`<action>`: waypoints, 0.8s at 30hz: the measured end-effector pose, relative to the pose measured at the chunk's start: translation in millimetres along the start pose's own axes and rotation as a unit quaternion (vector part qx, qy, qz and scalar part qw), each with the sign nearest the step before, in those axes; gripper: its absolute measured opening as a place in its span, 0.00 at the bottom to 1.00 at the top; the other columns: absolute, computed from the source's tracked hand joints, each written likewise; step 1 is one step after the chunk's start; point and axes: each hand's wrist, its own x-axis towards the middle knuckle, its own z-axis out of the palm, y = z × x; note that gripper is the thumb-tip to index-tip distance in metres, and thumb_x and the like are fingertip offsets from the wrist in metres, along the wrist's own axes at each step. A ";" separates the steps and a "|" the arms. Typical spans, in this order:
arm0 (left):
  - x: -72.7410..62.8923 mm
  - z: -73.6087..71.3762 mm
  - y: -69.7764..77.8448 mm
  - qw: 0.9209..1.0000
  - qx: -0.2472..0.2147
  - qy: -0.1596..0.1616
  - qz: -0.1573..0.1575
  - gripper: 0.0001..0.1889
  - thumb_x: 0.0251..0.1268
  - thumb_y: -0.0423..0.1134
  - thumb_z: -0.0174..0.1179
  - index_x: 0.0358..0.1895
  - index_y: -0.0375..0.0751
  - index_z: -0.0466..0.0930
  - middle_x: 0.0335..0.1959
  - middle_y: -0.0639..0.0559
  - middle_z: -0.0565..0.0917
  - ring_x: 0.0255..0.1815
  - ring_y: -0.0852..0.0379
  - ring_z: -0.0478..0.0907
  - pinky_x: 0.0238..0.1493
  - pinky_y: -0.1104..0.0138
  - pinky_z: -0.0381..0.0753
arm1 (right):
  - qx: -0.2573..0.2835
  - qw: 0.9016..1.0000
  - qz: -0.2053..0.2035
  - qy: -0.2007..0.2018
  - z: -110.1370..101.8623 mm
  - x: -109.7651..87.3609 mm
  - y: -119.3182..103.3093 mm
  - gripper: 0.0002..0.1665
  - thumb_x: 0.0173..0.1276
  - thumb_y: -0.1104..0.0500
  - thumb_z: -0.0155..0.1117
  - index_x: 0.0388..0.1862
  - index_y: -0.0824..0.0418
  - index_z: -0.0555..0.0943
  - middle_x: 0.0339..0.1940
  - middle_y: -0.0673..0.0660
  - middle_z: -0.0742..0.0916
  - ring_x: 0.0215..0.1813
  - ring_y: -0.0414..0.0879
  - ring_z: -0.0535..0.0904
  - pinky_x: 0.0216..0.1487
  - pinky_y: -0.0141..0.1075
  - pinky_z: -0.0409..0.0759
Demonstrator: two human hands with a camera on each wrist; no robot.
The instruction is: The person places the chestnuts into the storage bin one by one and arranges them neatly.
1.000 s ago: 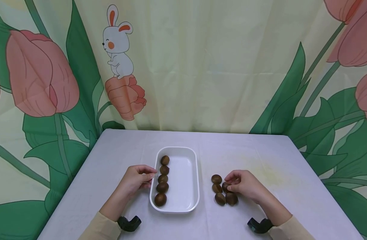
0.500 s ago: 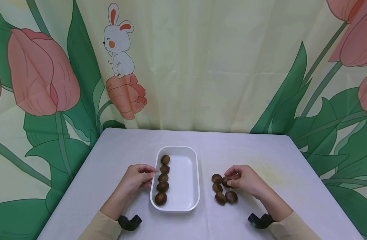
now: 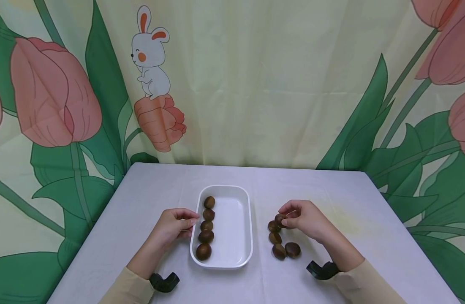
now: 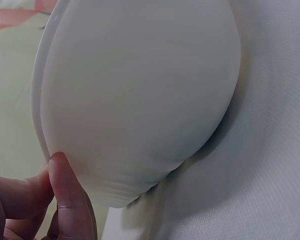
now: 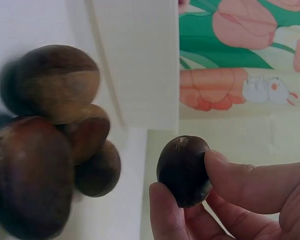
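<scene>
In the head view, a white rectangular tray (image 3: 232, 226) stands left of the table's middle, with several brown chestnuts (image 3: 206, 236) lined up along its left inner side. My left hand (image 3: 173, 227) pinches the tray's left rim between thumb and fingers; the left wrist view has the thumb (image 4: 70, 200) against the outer wall. To the tray's right, my right hand (image 3: 306, 219) holds a single chestnut (image 5: 184, 171) between thumb and fingertips. It appears over the far end of several loose chestnuts (image 3: 279, 251) lying close together on the cloth.
A white cloth (image 3: 331, 190) covers the table. Behind its far edge hangs a curtain (image 3: 255, 84) printed with tulips, a rabbit and a carrot. Each wrist carries a black camera mount (image 3: 164, 283) close above the cloth.
The right hand has lifted a chestnut from the loose group and moved it slightly away from me and to the left. The left hand has kept its hold on the tray.
</scene>
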 end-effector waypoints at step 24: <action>-1.6 1.6 1.4 1.000 -0.004 0.007 -0.004 0.09 0.69 0.27 0.70 0.49 0.32 0.91 0.38 0.41 0.90 0.24 0.58 0.82 0.28 0.69 0.86 | 0.039 0.999 -0.035 0.001 14.1 29.7 -35.2 0.12 0.69 0.66 0.74 0.51 0.62 0.88 0.45 0.58 0.91 0.47 0.50 0.85 0.50 0.41 0.91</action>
